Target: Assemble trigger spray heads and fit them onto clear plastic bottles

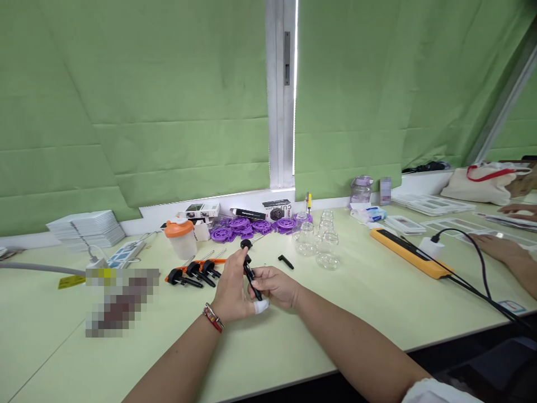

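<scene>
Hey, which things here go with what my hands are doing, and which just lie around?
Likely the job:
black part in left hand and right hand
similar black parts
loose black piece

Probably just lying about:
orange-lidded cup
cloth bag

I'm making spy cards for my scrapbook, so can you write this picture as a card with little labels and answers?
left hand: holds a slim black plastic part; white wrap on thumb
right hand: fingers on the same part
just past the hands: short, bent black plastic piece, lying loose
left of the hands: three black plastic assemblies; translucent shaker with orange lid
toward the window: purple plastic wheel-shaped pieces; clear see-through containers
far right: another person's hand
</scene>
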The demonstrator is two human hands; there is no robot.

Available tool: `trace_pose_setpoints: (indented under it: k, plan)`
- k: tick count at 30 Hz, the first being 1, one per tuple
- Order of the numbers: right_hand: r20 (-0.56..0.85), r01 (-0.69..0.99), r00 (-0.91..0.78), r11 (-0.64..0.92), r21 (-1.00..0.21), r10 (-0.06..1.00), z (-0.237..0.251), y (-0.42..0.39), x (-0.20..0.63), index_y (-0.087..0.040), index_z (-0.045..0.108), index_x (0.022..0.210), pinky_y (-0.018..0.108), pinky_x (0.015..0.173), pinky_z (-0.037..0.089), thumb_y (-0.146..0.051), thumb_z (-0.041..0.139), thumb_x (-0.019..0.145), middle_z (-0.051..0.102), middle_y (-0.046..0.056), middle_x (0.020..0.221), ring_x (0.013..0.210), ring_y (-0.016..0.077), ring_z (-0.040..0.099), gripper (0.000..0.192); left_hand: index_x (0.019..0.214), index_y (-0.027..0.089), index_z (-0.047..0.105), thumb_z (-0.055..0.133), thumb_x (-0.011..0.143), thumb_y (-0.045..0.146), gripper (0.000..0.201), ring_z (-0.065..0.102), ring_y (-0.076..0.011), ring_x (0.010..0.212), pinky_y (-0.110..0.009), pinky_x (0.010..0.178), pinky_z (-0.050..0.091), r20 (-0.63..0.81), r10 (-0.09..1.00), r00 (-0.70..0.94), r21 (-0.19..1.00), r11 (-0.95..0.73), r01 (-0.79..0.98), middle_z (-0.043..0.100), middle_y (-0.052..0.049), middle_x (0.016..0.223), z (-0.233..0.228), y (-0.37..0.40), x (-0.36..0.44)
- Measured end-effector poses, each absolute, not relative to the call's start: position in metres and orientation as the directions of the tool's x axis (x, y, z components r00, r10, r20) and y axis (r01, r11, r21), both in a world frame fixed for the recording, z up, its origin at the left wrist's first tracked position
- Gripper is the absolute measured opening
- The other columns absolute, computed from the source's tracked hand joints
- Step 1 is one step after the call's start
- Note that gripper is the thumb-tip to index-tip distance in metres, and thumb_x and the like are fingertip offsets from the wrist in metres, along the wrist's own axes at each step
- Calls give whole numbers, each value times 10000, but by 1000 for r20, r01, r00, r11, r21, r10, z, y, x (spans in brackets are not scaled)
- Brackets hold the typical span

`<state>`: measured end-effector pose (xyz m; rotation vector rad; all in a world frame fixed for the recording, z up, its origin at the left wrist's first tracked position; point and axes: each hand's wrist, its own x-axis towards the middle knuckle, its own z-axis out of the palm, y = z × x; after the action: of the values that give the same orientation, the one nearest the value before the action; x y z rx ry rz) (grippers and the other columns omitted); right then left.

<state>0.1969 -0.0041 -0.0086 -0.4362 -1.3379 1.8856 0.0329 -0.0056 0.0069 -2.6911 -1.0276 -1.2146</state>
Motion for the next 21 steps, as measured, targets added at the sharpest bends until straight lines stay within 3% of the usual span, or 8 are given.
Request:
trace_pose_setpoints:
  k: [10,13,16,21]
  plan:
    - [135,-399,-646,-181,-899,752,-11,-4,195,-114,609,942,252,648,413,-351,766,679,632,34,708,667,131,587,388,1455,219,101,697,526,353,1113,452,-292,1050,-449,879,404,658,565,498,240,-783,573,432,-116,1222,17,-11,34]
    - [137,-407,-643,-184,-895,754,-10,-5,195,-146,561,1121,259,653,422,-353,769,681,637,24,706,667,136,596,529,1450,214,128,692,527,349,1090,450,-292,1053,-444,880,402,642,575,508,242,-780,577,432,-119,1230,17,-11,33]
    - [140,-399,-650,-178,-900,747,-9,-6,196,-213,414,1316,255,636,417,-340,767,687,642,8,695,658,140,600,732,1446,213,146,684,527,346,1073,437,-301,1082,-454,907,382,621,575,533,234,-785,574,427,-120,1254,15,-10,33]
    - [150,-403,-641,-164,-900,753,-12,-5,196,-225,332,1380,268,650,420,-292,764,692,639,-2,662,648,141,602,815,1447,204,148,673,522,342,1072,427,-315,1092,-478,927,362,569,573,590,215,-796,566,412,-133,1265,13,-8,34]
